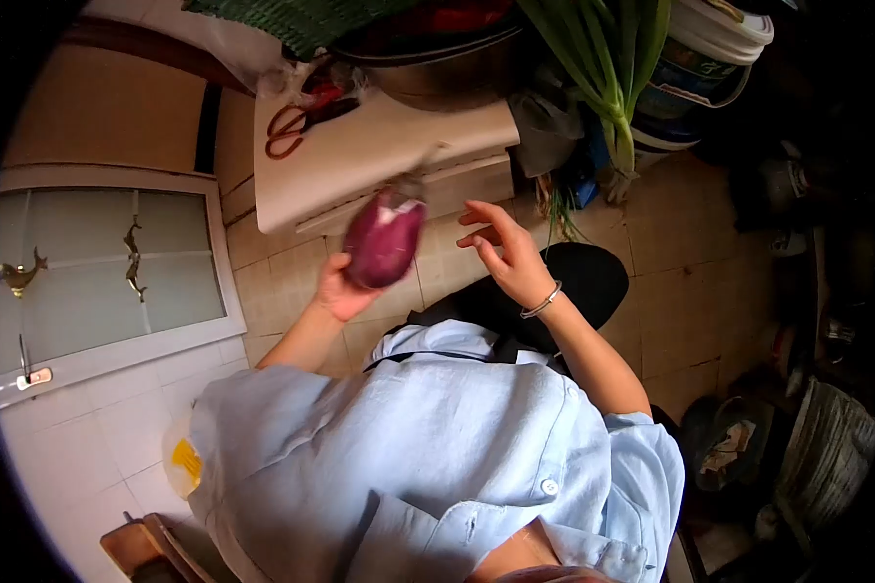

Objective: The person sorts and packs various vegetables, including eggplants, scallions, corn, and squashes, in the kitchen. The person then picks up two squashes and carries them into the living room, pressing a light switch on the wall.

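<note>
A plump purple eggplant [384, 241] with a pale patch under its stem is held up in front of me. Wrapped around its lower end is my left hand [342, 291], the fingers mostly hidden behind it. The eggplant is a little blurred, its stem pointing away from me toward a white cabinet [399, 136]. To the right, apart from the eggplant, my right hand [504, 251] hangs in the air with fingers loosely bent and spread, holding nothing. A bracelet circles that wrist.
Scissors [297, 128] with reddish handles lie on the cabinet top beside a large metal pot [442, 78]. Long green onions [612, 107] stand to its right, near a lidded bucket [700, 73]. A glass-paned door [107, 262] is at the left. A dark bag [724, 442] sits lower right.
</note>
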`<state>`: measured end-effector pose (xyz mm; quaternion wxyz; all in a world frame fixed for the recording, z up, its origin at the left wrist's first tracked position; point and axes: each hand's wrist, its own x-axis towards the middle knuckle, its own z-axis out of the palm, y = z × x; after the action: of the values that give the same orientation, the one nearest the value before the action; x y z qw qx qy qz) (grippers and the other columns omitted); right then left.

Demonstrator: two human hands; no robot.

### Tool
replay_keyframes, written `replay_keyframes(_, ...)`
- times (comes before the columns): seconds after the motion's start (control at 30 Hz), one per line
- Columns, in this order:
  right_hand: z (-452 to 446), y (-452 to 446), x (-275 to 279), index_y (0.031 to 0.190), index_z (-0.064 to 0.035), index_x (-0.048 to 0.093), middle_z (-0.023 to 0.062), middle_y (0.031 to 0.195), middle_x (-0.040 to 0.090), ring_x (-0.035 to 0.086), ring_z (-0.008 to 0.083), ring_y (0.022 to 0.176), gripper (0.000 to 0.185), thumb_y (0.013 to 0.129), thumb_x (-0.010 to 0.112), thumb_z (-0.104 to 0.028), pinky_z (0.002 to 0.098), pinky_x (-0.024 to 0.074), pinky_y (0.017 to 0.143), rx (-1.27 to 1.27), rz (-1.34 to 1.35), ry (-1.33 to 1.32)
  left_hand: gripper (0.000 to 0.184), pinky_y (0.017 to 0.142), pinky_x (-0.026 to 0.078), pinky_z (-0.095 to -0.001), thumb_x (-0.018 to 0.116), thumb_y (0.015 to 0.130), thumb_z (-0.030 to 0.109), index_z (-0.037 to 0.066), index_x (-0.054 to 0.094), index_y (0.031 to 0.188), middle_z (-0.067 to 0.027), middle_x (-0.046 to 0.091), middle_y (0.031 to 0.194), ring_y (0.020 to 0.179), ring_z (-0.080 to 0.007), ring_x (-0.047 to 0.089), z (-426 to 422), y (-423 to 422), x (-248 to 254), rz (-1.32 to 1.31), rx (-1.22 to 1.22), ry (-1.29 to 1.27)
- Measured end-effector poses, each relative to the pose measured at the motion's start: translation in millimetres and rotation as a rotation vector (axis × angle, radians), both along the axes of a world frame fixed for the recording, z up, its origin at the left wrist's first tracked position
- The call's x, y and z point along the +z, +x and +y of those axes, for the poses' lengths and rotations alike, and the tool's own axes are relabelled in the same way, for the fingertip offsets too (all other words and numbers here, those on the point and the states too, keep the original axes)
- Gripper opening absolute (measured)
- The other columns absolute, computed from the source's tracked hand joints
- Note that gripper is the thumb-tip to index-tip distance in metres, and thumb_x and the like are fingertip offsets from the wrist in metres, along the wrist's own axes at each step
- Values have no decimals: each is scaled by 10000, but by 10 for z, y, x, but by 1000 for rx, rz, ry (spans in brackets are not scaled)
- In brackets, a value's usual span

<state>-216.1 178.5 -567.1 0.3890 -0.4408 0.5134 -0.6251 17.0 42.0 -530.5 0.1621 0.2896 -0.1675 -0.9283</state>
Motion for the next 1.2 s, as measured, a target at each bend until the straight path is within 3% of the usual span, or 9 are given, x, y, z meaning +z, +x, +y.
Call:
replay_keyframes(0.2,265,-281,119,1375,-62,312,81,1262,454,499,178,1111,555,879,552,-127,299,445,898,29,-564,12,666,1034,347,-406,658,761,225,81,371,1344,-109,444,1328,1192,-253,459,12,-632,-55,-50,-285,-194)
replay_keyframes(0.4,492,-656,103,1267,-108,412,69,1182,511,550,200,1045,452,852,592,-115,378,554,787,-204,-802,60,619,1014,351,-341,652,812,200,62,371,1346,-92,448,1299,1221,-208,414,149,-1590,220,-97,-476,-688)
replay_keyframes(0.47,583,-781,26,1274,-103,397,76,1159,521,559,208,1032,453,861,581,-102,396,549,805,-408,-910,-15,494,1000,353,-330,590,863,198,21,425,1293,-129,458,1288,1213,-233,431,99,-2008,34,-190,-374,-1194)
replay_keyframes(0.53,605,-888,-51,1271,-91,365,102,1155,498,550,238,1036,457,869,584,-107,437,540,828,-645,-899,-126,409,977,372,-332,534,874,183,5,468,1236,-185,465,1266,1166,-284,469,-50,-2464,137,-305,-525,-1901)
replay_keyframes(0.6,536,-974,-171,1258,-85,360,114,1168,478,534,260,1054,477,852,611,-98,440,537,837,-791,-831,-128,358,880,430,-345,461,883,145,19,489,1218,-202,514,1198,978,-288,548,-164,-3040,229,-702,-1229,-2272)
replay_keyframes(0.7,510,-991,-243,1257,-86,356,135,1191,454,508,265,1083,501,837,629,-96,432,528,855,-919,-692,-112,328,839,460,-364,474,840,119,43,560,1147,-174,571,1142,960,-309,573,-371,-3721,-291,-686,-1482,-2437)
replay_keyframes(0.8,400,-943,-309,1272,-93,386,140,1236,434,499,261,1095,499,837,629,-120,420,517,870,-983,-628,-121,303,835,460,-363,502,812,125,50,580,1094,-164,585,1103,947,-304,581,-180,-3817,-271,-684,-1656,-2494)
replay_keyframes(1.13,516,-986,-94,1269,-128,419,88,1154,500,521,197,1023,475,841,624,-110,344,505,819,-901,-508,-175,219,819,461,-359,595,719,146,72,647,919,-132,634,971,904,-287,605,425,-3191,-52,-485,-1712,-2640)
replay_keyframes(1.2,483,-1002,-267,1248,-74,447,123,1162,500,504,271,1061,495,817,656,-196,371,431,898,-950,-238,-194,202,816,461,-358,614,701,150,76,660,883,-126,643,944,895,-284,610,580,-3077,-42,-479,-1685,-2677)
